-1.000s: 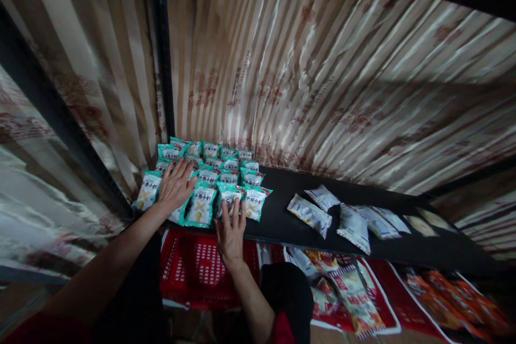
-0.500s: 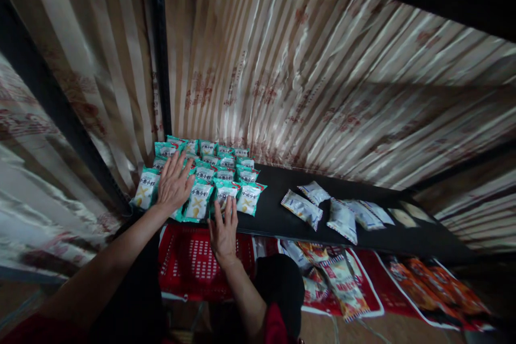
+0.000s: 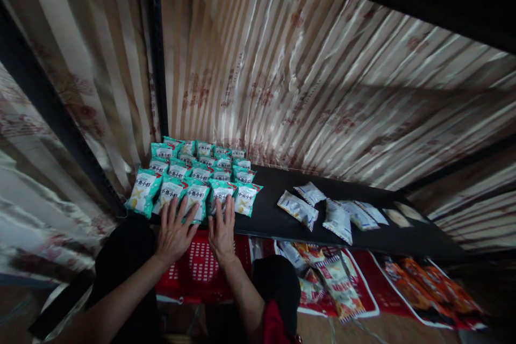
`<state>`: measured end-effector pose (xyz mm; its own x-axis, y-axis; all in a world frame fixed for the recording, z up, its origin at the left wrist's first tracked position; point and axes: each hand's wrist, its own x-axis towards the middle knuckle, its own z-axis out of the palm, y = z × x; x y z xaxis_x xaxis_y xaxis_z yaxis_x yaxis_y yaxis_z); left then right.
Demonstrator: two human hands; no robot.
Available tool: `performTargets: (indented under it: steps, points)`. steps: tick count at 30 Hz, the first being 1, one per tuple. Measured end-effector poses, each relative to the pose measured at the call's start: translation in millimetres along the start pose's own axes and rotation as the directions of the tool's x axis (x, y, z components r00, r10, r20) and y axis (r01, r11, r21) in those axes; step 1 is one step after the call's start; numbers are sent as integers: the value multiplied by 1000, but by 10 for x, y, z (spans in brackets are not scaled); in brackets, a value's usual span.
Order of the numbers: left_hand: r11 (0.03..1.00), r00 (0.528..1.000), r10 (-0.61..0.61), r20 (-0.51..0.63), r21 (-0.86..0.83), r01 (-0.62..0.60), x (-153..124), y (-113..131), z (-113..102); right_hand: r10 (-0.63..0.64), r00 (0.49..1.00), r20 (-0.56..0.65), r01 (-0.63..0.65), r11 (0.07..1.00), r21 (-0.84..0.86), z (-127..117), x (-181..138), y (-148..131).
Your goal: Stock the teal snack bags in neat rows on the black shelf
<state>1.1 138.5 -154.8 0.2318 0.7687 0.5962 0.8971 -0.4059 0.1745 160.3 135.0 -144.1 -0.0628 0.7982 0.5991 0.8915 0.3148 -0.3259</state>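
Teal-and-white snack bags [image 3: 200,172] stand in close rows at the left end of a black shelf [image 3: 268,207]. My left hand [image 3: 175,230] has its fingers spread, with the fingertips against two front-row bags, one of them a snack bag [image 3: 171,188] left of centre. Beside it my right hand [image 3: 221,232] lies with fingers stretched out on the front of another snack bag [image 3: 222,189]. Neither hand grips anything. At the left end of the front row a snack bag [image 3: 142,192] leans back.
White-and-blue packets [image 3: 337,219] lie loose further right on the shelf. Below its front edge are a red basket [image 3: 201,269], a red basket holding mixed snack bags [image 3: 336,285] and orange packets [image 3: 431,285]. A dark post [image 3: 156,48] and striped curtains [image 3: 242,59] enclose the shelf.
My left hand has moved from over the second row down to the front row, uncovering the bags behind. The right hand stays at its bag. The view has shifted slightly.
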Motion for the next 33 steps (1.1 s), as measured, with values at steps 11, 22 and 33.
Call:
performTargets:
  steps: [11, 22, 33]
  points:
    - [1000, 998, -27, -61, -3, 27, 137, -11, 100, -29, 999, -15, 28, 999, -33, -27, 65, 69]
    - [993, 983, -103, -152, 45, 111, 250, -146, 332, -102, 995, -25, 100, 994, -47, 48, 82, 212]
    - [962, 949, -262, -174, 29, 270, 137, 100, 124, -109, 993, -49, 107, 993, -53, -141, -2, 276]
